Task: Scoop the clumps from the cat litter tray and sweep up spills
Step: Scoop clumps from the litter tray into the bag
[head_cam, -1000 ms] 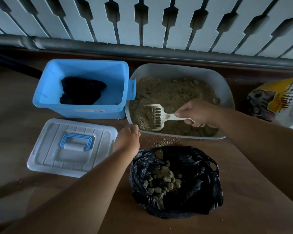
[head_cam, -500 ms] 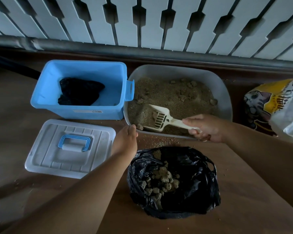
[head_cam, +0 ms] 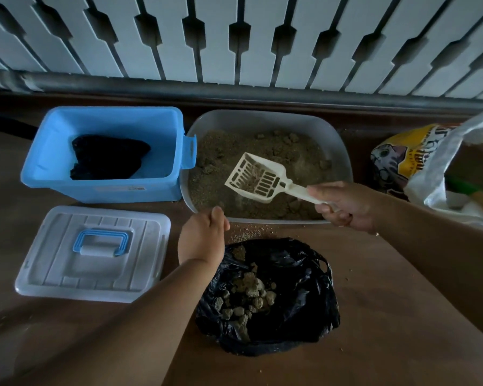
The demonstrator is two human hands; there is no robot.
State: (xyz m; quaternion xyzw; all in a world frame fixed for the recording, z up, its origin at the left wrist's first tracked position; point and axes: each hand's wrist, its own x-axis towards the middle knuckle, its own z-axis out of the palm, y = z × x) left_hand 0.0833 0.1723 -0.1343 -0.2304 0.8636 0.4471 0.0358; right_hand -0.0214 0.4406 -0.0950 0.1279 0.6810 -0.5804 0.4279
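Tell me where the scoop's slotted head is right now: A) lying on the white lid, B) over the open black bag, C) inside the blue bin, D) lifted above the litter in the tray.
D: the right hand grips the handle of the scoop, whose head is raised over the litter tray, short of the black bag.

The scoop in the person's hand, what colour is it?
The scoop is cream white with slotted holes, seen clearly in the head view.

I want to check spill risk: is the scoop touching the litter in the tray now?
Apart. The head view shows the scoop, held by the right hand, lifted above the litter in the tray.
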